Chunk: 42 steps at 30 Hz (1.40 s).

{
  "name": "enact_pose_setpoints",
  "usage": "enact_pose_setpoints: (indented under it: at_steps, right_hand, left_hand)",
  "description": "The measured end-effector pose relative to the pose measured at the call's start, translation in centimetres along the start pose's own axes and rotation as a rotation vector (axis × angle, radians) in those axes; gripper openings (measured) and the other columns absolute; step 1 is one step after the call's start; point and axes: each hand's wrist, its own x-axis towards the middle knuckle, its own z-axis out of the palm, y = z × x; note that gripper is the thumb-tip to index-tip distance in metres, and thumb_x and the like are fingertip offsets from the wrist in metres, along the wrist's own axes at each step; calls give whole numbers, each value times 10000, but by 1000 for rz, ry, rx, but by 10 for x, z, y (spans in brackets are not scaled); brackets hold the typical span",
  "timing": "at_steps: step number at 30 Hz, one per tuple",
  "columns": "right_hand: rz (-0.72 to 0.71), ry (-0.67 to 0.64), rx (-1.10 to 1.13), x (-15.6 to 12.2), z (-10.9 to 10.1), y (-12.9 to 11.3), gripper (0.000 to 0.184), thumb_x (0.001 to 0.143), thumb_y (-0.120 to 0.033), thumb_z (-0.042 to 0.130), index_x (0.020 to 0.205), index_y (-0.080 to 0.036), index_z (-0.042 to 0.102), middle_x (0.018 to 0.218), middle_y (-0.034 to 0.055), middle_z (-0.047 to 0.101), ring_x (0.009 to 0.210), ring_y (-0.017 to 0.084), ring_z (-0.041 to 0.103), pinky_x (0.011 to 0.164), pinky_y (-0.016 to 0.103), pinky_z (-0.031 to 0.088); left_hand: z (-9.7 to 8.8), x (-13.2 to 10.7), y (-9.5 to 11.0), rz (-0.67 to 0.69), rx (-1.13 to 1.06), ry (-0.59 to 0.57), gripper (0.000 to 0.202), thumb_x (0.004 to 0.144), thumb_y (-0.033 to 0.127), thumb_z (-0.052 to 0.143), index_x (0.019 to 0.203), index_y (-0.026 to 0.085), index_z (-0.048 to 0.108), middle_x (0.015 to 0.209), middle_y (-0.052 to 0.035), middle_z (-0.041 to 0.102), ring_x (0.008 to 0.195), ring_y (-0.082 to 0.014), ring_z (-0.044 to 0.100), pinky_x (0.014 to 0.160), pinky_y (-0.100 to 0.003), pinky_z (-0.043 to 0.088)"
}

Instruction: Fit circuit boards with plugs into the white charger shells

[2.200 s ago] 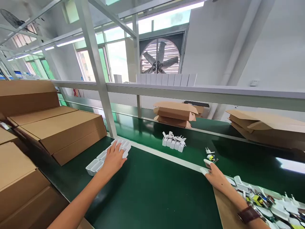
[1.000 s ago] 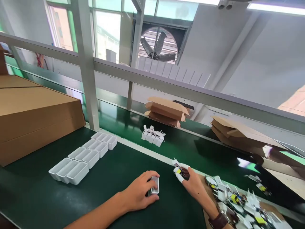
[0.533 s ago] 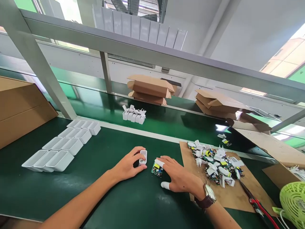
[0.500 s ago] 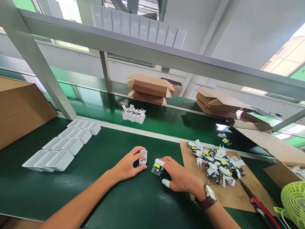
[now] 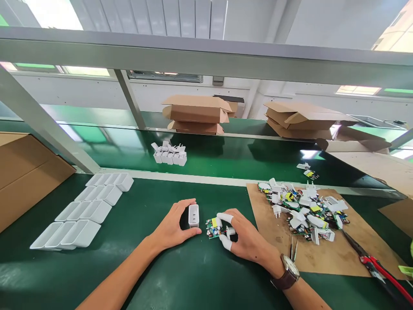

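Note:
My left hand (image 5: 171, 226) is curled round a small white charger shell (image 5: 193, 215), which stands upright on the green mat between thumb and fingers. Just to its right, my right hand (image 5: 247, 239), with white finger cots on thumb and forefinger and a watch on the wrist, pinches a small green circuit board (image 5: 213, 227) with a yellow part, low on the mat. The two hands are a few centimetres apart.
Rows of empty white shells (image 5: 84, 210) lie at the left. A cardboard sheet (image 5: 322, 254) at the right carries a heap of boards and plug parts (image 5: 301, 209), tweezers (image 5: 292, 247) and a red-handled tool (image 5: 380, 269). Finished plugs (image 5: 169, 154) and folded cartons (image 5: 196, 113) sit on the far belt.
The view has tilted down. My left hand has stood the white shell upright. My right hand has gone from lying flat over the circuit board to pinching it with thumb and forefinger.

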Motion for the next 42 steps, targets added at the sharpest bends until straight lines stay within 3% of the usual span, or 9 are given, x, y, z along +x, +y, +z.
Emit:
enact_pose_setpoints:
  at_steps: [5, 9, 12, 16, 30, 42]
  right_hand:
    - [-109, 272, -25, 6, 2, -14, 551, 905, -95, 598, 1415, -241, 450, 1220, 115, 666, 1147, 271, 628, 895, 461, 622]
    - [-190, 346, -177, 4, 9, -24, 596, 926, -85, 606, 1482, -179, 414, 1288, 158, 669, 1221, 299, 608, 959, 504, 610]
    - [-236, 348, -271, 2, 12, -27, 586, 922, -54, 594, 1478, -120, 421, 1300, 190, 675, 1246, 319, 594, 950, 505, 615]
    - [-258, 327, -300, 1, 13, -28, 559, 906, -31, 559, 1450, -101, 449, 1290, 189, 688, 1212, 313, 614, 943, 495, 616]
    - [-226, 272, -318, -1, 17, -27, 518, 854, -11, 538, 1364, -101, 538, 1297, 196, 677, 1233, 310, 606, 969, 505, 601]
    - [-202, 232, -283, -1, 16, -26, 534, 878, -43, 562, 1405, -113, 511, 1307, 193, 667, 1237, 321, 592, 966, 525, 585]
  left_hand:
    - [6, -1, 0, 80, 42, 73, 621, 863, 367, 758, 1410, 271, 480, 1304, -80, 688, 1163, -264, 700, 995, -431, 589]
    - [13, -2, 6, 282, 98, 152, 598, 934, 312, 681, 1469, 249, 422, 1318, -117, 674, 1192, -273, 679, 1026, -462, 574]
    - [14, -3, 11, 371, 142, 144, 635, 958, 232, 641, 1525, 232, 355, 1359, -146, 648, 1246, -284, 637, 1052, -490, 559]
    - [14, -5, 12, 392, 157, 89, 699, 956, 178, 621, 1571, 233, 294, 1414, -149, 613, 1286, -285, 589, 1071, -499, 551]
    - [13, -4, 16, 446, 174, 105, 730, 954, 197, 641, 1588, 216, 281, 1374, -144, 652, 1266, -267, 594, 1051, -460, 568]
    - [13, -4, 16, 418, 135, 73, 792, 933, 208, 681, 1593, 258, 246, 1386, -143, 641, 1262, -281, 600, 1051, -490, 552]
